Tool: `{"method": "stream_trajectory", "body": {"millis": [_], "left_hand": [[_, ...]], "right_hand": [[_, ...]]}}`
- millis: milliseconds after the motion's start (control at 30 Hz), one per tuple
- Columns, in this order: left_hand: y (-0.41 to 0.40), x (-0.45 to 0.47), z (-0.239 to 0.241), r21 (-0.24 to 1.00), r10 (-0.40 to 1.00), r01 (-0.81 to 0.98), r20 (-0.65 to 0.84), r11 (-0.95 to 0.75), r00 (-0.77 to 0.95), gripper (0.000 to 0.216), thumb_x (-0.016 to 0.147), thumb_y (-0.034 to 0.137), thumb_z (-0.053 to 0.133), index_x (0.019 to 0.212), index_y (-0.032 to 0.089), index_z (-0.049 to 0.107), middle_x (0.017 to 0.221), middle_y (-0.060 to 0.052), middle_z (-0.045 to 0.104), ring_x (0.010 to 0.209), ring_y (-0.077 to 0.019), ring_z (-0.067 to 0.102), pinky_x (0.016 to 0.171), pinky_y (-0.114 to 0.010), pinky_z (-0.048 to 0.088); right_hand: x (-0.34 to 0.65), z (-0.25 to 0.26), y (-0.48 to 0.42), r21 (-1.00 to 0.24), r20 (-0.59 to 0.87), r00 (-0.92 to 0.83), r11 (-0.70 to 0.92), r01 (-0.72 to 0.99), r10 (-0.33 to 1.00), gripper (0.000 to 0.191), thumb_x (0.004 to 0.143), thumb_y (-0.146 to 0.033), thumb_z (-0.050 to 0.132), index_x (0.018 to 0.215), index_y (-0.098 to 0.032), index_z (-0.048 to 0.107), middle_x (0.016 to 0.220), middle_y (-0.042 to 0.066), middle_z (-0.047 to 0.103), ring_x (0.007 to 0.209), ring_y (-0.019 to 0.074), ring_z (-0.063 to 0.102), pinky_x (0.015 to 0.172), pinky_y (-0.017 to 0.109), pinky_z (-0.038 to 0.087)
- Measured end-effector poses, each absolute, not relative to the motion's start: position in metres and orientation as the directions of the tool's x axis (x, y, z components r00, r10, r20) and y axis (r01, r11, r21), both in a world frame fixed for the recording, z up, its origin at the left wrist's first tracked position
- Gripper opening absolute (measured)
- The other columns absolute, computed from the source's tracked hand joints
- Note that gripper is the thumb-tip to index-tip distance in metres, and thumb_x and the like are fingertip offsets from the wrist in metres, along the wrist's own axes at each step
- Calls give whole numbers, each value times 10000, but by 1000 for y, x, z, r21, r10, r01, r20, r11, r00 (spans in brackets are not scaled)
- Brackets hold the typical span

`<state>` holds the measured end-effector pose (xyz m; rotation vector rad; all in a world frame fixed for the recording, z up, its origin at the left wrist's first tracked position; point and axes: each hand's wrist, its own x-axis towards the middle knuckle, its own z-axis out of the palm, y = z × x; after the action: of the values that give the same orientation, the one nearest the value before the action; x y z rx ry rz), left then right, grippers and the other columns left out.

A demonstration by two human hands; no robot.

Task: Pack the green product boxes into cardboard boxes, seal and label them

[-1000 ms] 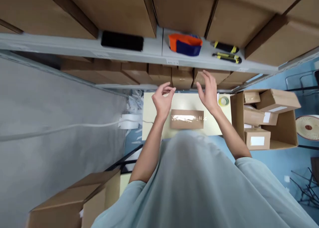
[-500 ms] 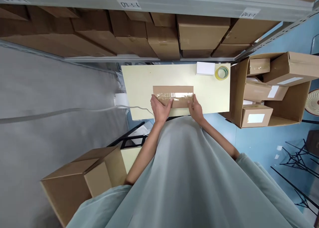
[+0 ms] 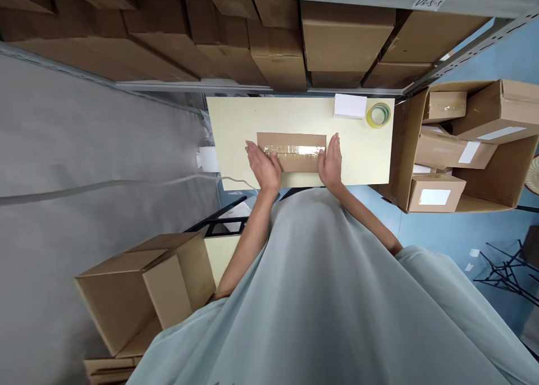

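Observation:
A flat brown cardboard box (image 3: pixel 295 143) with a strip of clear tape along its top lies on the pale yellow table (image 3: pixel 236 121). My left hand (image 3: pixel 264 167) is pressed flat against the box's left end, fingers straight. Against the right end rests my right hand (image 3: pixel 330 163), also flat with fingers straight. The box sits between the two palms. My grey shirt hides the table's near edge.
A white pad (image 3: pixel 350 106) and a roll of tape (image 3: pixel 378 115) lie at the table's far right. An open carton (image 3: pixel 501 172) with small labelled boxes stands on the right. Shelves of cardboard boxes (image 3: pixel 345 37) rise behind the table. Another open carton (image 3: pixel 138 289) stands at lower left.
My hands came down from shelf height to the box. Half a second ago they lay on its near corners; now they are flat against its two ends. The view has tilted downward.

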<state>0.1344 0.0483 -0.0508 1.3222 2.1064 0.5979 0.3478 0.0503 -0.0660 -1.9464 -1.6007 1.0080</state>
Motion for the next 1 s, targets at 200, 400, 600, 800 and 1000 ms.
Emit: {"method": "stream_trajectory", "body": {"millis": [200,400,600,800,1000], "left_hand": [[48,182,-50,701,961,658,-221,274,-165,1000,1052,687,623,1799,100,311,1915,-251,131,1812,-375,-21,1452,-639,-13],[53,133,-76,653,881,596,-293,468,-371,1076,1006,671,721,1811,123,263,1915,-271,74,1807,-399,-29,1437,-681,36],[61,122,-65,676,905,603,-289,423,-312,920,1074,560,628,1795,89,307,1909,-270,135,1810,-386,39,1449,-654,44],[42,161,-38,743,951,669,-216,12,222,756,1114,557,496,1753,156,462,1864,-177,362,1793,-329,213,1473,-583,56],[29,132,-39,743,959,654,-266,142,95,841,1051,643,598,1729,155,499,1869,-194,340,1794,-333,208,1471,-552,-4]], "right_hand": [[332,-66,71,-602,-231,-2,-141,786,973,967,1165,-735,202,1852,-95,-29,1930,234,58,1814,368,46,1435,690,197],[360,-83,60,-661,-279,-97,-117,742,955,796,1188,-596,-5,1851,-169,-114,1938,140,154,1805,248,160,1455,555,261],[353,-66,61,-575,-270,-22,-143,805,963,720,1209,-429,36,1858,-127,-38,1938,146,123,1814,266,104,1462,594,215],[354,-39,57,-578,-255,-494,278,767,832,685,1218,-450,212,1839,-172,292,1903,71,290,1799,241,184,1493,514,154],[381,-38,45,-542,-272,-411,214,813,870,705,1203,-452,253,1822,-121,318,1907,93,245,1800,269,177,1496,560,124]]}}
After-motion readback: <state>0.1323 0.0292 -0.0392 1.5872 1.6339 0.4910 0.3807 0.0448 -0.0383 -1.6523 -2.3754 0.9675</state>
